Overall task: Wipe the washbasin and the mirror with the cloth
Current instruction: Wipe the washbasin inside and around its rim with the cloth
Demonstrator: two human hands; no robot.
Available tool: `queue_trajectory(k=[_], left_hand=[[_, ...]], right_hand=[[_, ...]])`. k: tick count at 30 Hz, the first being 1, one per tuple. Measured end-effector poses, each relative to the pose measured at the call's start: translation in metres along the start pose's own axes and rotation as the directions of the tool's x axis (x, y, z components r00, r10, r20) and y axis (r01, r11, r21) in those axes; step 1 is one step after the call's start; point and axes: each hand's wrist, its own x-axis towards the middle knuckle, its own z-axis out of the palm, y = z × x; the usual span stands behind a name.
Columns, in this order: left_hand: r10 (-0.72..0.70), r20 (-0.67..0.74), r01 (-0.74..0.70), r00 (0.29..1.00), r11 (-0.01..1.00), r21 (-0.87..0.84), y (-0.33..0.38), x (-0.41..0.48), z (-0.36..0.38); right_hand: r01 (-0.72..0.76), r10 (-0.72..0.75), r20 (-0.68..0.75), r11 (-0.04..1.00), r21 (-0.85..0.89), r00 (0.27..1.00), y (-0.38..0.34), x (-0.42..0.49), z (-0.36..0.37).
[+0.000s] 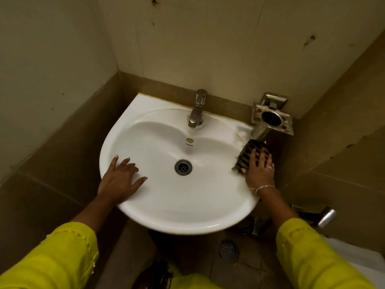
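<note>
A white washbasin (166,201) fills the middle of the head view, with a metal drain (183,167) in its bowl. My left hand (119,180) lies flat on the basin's left rim, fingers spread, holding nothing. My right hand (259,167) presses a dark striped cloth (249,152) against the basin's right rim, fingers spread over it. No mirror is in view.
A metal tap (198,110) stands at the basin's back. A metal wall holder with a cup ring (271,120) juts out just above the cloth. A chrome spray handle (327,216) hangs low right. A floor drain (228,250) lies below. Tiled walls close in on both sides.
</note>
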Motion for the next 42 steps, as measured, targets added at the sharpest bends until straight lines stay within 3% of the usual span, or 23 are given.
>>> queue_trajectory(k=[10, 15, 19, 23, 31, 35, 42], left_hand=[[-0.022, -0.026, 0.021, 0.999, 0.999, -0.046, 0.001, 0.000, -0.003], [-0.012, -0.046, 0.009, 0.999, 0.998, -0.061, 0.002, 0.001, -0.003], [-0.011, -0.061, 0.006, 0.998, 0.997, -0.080, 0.002, 0.000, -0.003], [-0.011, -0.072, 0.004, 0.997, 0.996, -0.092, 0.003, 0.000, -0.005], [-0.038, -0.070, 0.030, 0.997, 0.994, -0.107, 0.004, 0.000, -0.007], [-0.051, -0.073, 0.043, 0.996, 0.993, -0.114, 0.003, 0.000, -0.007], [-0.076, -0.107, 0.062, 0.991, 0.990, -0.126, 0.002, 0.002, -0.004]], right_hand=[[-0.006, 0.007, 0.032, 0.999, -0.045, 0.999, -0.019, 0.057, -0.014], [-0.068, 0.063, 0.090, 0.996, 0.055, 0.994, -0.038, 0.078, -0.017], [-0.089, 0.082, 0.078, 0.992, 0.086, 0.994, -0.054, 0.088, -0.020], [-0.094, 0.098, -0.020, 0.984, 0.152, 0.995, -0.071, 0.088, -0.017], [0.246, -0.240, -0.095, 0.968, 0.046, 0.966, -0.120, 0.095, -0.002], [0.290, -0.278, -0.162, 0.955, 0.058, 0.947, -0.132, 0.083, 0.008], [0.417, -0.419, -0.244, 0.907, -0.064, 0.875, -0.134, 0.065, 0.031]])
